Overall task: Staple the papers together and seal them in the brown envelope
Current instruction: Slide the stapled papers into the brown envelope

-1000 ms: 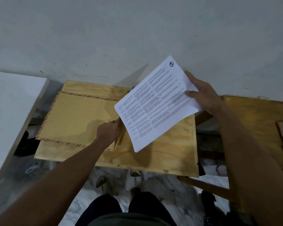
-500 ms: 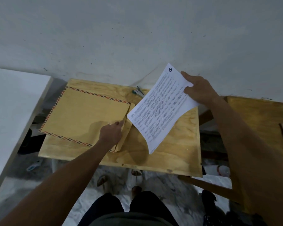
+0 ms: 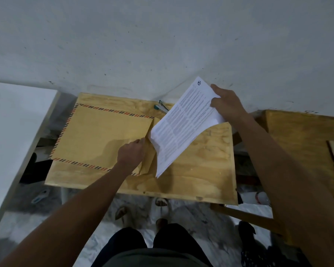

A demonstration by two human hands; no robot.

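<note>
While your left hand (image 3: 130,154) pinches envelope (image 3: 104,135) mouth open at 9 o'clock, right hand (image 3: 227,104) fingers grip papers (image 3: 183,126) far edge, angling them toward opening; stapler (image 3: 161,108) parked at 12.

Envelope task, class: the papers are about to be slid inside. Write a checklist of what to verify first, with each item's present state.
1. Envelope lies flat on the table: ok.
2. Left hand holds its mouth open: ok.
3. Right hand grips the papers: ok.
4. Papers' lower corner is at the mouth: ok.
5. Papers stapled: cannot tell.
6. Stapler is out of the path: ok.
</note>
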